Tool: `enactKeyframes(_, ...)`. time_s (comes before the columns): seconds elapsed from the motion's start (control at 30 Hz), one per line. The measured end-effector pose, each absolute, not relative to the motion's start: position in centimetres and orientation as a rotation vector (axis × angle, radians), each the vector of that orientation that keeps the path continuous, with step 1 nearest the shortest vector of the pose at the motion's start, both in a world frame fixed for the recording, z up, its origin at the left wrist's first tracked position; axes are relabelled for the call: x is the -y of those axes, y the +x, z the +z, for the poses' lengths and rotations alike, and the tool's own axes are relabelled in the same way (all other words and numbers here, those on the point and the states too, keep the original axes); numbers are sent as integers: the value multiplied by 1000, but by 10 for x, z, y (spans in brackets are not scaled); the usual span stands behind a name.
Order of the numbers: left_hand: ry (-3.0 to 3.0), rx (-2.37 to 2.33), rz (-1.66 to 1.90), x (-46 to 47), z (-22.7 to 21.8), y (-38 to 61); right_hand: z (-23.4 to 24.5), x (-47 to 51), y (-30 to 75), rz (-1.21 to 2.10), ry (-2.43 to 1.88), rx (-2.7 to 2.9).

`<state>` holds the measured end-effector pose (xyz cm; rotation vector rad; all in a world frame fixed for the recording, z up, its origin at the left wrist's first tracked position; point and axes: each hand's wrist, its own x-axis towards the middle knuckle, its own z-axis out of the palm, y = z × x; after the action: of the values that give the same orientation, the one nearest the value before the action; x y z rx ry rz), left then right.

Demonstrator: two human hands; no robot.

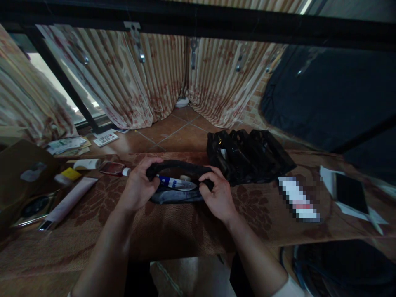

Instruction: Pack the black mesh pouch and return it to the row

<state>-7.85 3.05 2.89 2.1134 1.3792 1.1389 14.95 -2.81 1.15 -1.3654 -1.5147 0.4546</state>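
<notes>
A small black pouch (176,196) stands on the cloth-covered table in front of me, its top spread apart. My left hand (140,185) pinches the rim at its left end, the thumb on the near side. At the right end, my right hand (218,192) has its fingers curled over the same rim. Inside the pouch lies a blue and white tube (176,182), with a small pale round thing (185,177) behind it. The pouch's bottom and the rest of its contents are hidden.
A black multi-pocket bag (247,156) stands behind right. To the left lie a pink tube (69,202), a reddish bottle (113,168), a white tube (86,164) and a cardboard box (23,177). A dark notebook (351,194) rests on papers at right. Striped curtains (161,74) hang behind.
</notes>
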Motion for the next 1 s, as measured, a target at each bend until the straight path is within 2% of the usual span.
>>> enactKeyframes(0.57, 2010, -1506, 1198, -31, 25, -79, 11, 28, 150, 447, -1331, 1517)
enactKeyframes(0.83, 1391, -1378, 1273, -30, 31, -81, 11, 29, 151, 434, -1274, 1509)
enactKeyframes(1.0, 1055, -1290, 1184, -28, 39, -85, 11, 29, 155, 459, -1237, 1494)
